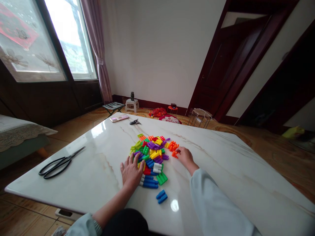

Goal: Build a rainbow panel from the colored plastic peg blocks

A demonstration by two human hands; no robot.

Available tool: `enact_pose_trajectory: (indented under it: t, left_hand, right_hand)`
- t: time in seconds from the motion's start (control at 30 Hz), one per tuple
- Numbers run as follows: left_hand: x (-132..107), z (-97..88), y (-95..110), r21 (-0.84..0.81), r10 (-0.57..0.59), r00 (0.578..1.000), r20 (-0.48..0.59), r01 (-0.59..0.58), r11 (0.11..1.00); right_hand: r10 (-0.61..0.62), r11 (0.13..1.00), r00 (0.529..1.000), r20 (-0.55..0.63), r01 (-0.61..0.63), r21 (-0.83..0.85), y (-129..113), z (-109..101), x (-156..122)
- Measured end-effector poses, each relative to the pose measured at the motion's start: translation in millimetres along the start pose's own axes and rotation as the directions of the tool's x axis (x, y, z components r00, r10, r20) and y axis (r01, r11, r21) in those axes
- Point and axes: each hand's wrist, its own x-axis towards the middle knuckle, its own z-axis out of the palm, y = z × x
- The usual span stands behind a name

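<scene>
A heap of bullet-shaped plastic toy blocks [154,154] in many colours lies on the white marble-look table [211,183]. My left hand [131,171] rests against the heap's near left side, fingers spread, next to white and blue blocks [149,185]. At the heap's right edge, my right hand [186,158] has its thumb and fingers closed on an orange toy block [175,154], beside more orange ones [174,145]. Green blocks [161,178] sit at the near side of the heap. A joined pair of blue blocks [161,196] lies apart, closer to me.
Black-handled scissors [61,163] lie on the table's left. Toward the far edge are a phone [119,118] and a small dark tool [135,122]. Beyond the table stand a white stool [132,105], a folding stool [114,106] and a round stool [200,114].
</scene>
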Motion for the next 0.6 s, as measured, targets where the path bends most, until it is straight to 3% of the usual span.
enact_pose_trajectory:
  t: [0.23, 0.47, 0.6]
  left_hand:
    - [-0.1, -1.4, 1.4, 0.003, 0.001, 1.000, 0.006, -0.001, 1.000]
    - [-0.2, -1.7, 0.6, -0.017, 0.003, 1.000, 0.000, -0.003, 1.000]
    - [-0.7, -0.4, -0.1, -0.029, 0.010, 1.000, -0.010, -0.010, 1.000]
  right_hand:
    - [-0.062, 0.997, 0.996, -0.065, 0.065, 0.041, -22.3, 14.2, 4.2]
    - [-0.065, 0.998, 0.979, -0.192, 0.061, -0.027, -29.8, 9.3, -5.2]
    - [-0.100, 0.992, 0.990, -0.097, 0.091, -0.091, -33.6, 6.6, -10.9]
